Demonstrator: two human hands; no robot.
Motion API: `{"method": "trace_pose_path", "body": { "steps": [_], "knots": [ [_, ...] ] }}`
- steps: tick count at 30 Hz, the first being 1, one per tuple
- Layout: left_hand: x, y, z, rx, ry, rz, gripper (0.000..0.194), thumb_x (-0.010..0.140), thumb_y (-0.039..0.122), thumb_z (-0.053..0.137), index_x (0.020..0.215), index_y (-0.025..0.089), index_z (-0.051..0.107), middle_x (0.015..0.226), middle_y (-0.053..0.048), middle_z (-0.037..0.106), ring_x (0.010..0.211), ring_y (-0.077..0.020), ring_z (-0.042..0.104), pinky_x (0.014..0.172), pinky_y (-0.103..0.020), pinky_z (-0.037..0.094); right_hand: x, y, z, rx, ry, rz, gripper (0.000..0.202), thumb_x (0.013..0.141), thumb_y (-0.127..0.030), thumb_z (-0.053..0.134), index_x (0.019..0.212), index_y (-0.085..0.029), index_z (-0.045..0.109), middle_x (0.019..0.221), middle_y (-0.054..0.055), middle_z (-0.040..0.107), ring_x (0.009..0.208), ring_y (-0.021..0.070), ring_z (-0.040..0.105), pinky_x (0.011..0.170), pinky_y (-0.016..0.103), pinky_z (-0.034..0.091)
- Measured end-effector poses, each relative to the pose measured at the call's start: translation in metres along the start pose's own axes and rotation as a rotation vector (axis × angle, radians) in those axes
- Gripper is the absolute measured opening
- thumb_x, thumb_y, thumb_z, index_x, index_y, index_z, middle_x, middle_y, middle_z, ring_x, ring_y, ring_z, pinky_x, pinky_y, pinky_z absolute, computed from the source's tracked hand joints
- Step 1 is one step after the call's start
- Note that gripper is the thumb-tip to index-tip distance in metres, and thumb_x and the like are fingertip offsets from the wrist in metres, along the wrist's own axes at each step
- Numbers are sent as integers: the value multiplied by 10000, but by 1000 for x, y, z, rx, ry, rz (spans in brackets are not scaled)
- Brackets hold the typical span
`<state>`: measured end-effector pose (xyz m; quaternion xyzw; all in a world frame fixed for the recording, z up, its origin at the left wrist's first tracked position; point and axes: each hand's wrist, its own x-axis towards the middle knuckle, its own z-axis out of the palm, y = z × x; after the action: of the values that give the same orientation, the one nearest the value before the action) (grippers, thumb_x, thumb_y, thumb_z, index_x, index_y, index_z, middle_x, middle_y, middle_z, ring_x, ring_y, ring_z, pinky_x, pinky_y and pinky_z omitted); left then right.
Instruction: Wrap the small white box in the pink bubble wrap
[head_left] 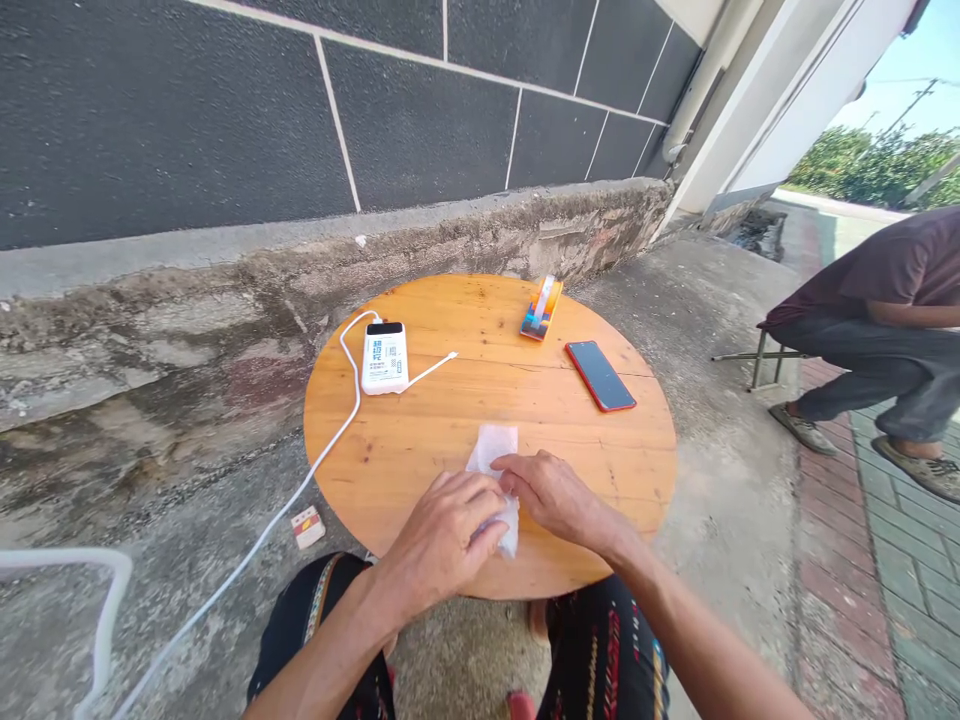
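A whitish, translucent wrapped piece [496,443] lies near the front edge of the round wooden table [465,300]. My left hand [450,525] rests over its lower left part with the fingers curled round it. From the right, my right hand [544,490] presses bent fingertips onto its middle. Both hands are closed on the piece, close together, and they cover much of it. Whatever may be inside the wrap cannot be made out.
On the table are a white power bank [386,365] with a white cable, an orange tape dispenser [541,308] and a red-edged phone [600,376]. A small box [307,527] lies on the ground. A seated person [885,310] is at the right; a wall stands behind.
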<state>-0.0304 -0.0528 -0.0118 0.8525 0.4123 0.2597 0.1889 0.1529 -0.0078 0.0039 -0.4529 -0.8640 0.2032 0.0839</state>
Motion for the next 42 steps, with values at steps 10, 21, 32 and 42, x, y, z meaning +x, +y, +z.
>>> {"method": "trace_pose_path", "body": {
  "steps": [10,21,32,42],
  "knots": [
    [3,-7,0,-124,-33,-67,118,857,174,554,950,210,616,1033,-10,652,986,-168,592,848,-287,434,-28,7,9,192,110,-99,351,984,-218,355,1293,-196,520,1076,74,695,988,196,629,885,336,443],
    [13,-6,-3,-314,-48,-205,153,867,205,517,927,209,659,977,-9,673,906,-151,606,814,-252,445,-52,11,18,260,80,-72,701,818,-560,612,1390,-203,418,1300,129,558,1158,280,516,971,433,411],
    [25,-5,-10,-285,-128,-337,212,858,294,499,892,185,678,853,1,687,732,-143,566,653,-230,392,-44,2,37,266,246,33,521,803,-417,683,1255,-197,549,1036,93,640,937,240,562,849,389,412],
    [47,-18,-6,-138,-144,-291,325,835,226,427,531,162,525,601,19,495,621,-125,439,574,-245,289,-31,7,31,282,243,48,336,891,-435,565,1101,-183,639,1053,86,620,963,227,552,877,366,409]
  ]
}}
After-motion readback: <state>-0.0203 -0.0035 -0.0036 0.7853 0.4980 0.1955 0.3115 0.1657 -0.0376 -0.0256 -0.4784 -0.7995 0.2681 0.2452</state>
